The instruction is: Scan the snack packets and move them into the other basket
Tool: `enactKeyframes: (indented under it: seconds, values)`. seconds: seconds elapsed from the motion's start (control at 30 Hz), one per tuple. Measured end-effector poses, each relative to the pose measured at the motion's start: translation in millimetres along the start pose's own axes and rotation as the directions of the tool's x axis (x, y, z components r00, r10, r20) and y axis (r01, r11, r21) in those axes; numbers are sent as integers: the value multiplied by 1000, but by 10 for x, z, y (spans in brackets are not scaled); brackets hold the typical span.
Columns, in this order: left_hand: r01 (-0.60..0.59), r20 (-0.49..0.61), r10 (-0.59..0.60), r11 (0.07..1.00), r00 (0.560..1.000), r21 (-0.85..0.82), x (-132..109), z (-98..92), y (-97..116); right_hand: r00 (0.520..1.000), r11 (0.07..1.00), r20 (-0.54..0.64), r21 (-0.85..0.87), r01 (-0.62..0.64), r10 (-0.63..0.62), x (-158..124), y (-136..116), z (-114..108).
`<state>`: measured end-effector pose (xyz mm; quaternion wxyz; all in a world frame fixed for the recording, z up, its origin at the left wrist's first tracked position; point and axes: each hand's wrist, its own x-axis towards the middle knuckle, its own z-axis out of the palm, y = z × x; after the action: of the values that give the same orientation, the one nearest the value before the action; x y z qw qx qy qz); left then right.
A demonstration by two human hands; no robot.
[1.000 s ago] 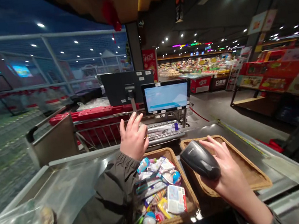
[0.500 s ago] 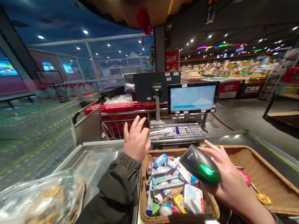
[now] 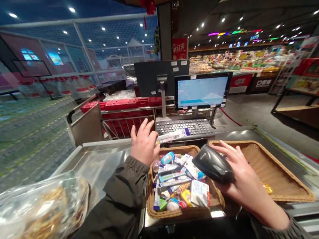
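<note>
My right hand [image 3: 240, 171] is wrapped round a black handheld barcode scanner [image 3: 213, 164], which hangs over the gap between two wicker baskets. A slim white-and-blue packet [image 3: 173, 135] is pinched in my left hand [image 3: 144, 142], its far end pointing right in front of the keyboard [image 3: 185, 127]. What exactly the packet holds cannot be made out. Below both hands, the left wicker basket [image 3: 149, 210] is filled with small packaged goods, among them a white box [image 3: 200, 193] and a blue package [image 3: 168, 157]. The right wicker basket [image 3: 287, 166] has a small yellow item [image 3: 267, 188] in it, partly behind my right wrist.
A monitor [image 3: 202, 91] faces me beyond the keyboard, with a second screen's dark back [image 3: 162, 76] beside it. Clear plastic bags of food [image 3: 43, 215] lie on the metal counter [image 3: 94, 158] at left. A cart with red contents [image 3: 123, 105] stands behind.
The scanner's green light has gone out. My view has tilted down a little, so the surroundings sit higher. Both hands keep their hold on the scanner and the packet.
</note>
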<state>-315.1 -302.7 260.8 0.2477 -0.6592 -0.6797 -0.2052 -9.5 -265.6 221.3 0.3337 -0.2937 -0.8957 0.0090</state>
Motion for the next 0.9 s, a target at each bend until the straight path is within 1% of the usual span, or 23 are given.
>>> enactKeyframes:
  seconds: [0.2, 0.37, 0.47, 0.57, 0.7, 0.9]
  values:
    - [-27, 89, 31, 999, 996, -46, -125, 165, 42, 999, 1000, 15, 7, -30, 30, -58, 67, 15]
    - [-38, 127, 46, 997, 991, -63, -215, 289, 37, 998, 998, 25, 20, -51, 50, -65, 85, 25]
    - [-25, 151, 34, 998, 988, -64, -262, 362, 33, 997, 998, 39, 24, -62, 61, -64, 97, 36]
    - [20, 200, -11, 999, 980, -45, -326, 459, 32, 996, 997, 49, 21, -70, 69, -65, 118, 56]
    - [114, 288, -103, 993, 952, -21, -441, 636, 32, 995, 997, 63, 24, -77, 75, -63, 153, 84]
    - [233, 429, -219, 972, 876, 21, -613, 888, 60, 994, 997, 78, 29, -78, 76, -46, 200, 114]
